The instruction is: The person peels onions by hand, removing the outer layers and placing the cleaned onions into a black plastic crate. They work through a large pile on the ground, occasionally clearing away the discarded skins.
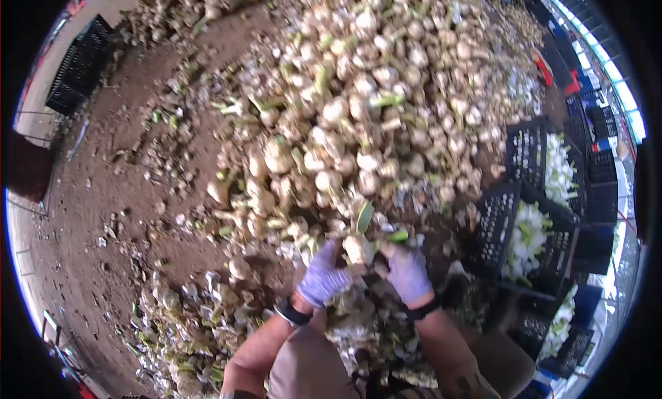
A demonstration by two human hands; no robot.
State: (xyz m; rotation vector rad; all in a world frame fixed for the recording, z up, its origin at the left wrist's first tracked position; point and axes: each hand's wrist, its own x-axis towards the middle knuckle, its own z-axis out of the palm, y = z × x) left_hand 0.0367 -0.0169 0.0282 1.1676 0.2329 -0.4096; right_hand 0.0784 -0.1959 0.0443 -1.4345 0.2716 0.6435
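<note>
A pale, rounded bulb (357,249) with a cut green stalk is held up between my two hands, just over the near edge of the heap. My left hand (323,275), in a thin purple glove, has its fingers closed on the bulb's left side. On the other side, my right hand (408,273), gloved the same way, is curled close to the bulb. Its fingertips are partly hidden, and a small dark patch shows beside them. Peeled skins and trimmings (358,316) lie below my hands.
A large heap of bulbs (345,109) spreads ahead over brown ground (117,178). To my right stand black crates (493,220) with white, green-tipped bulbs (527,240). Another black crate (77,65) is at far left. More skins (186,330) lie at front left.
</note>
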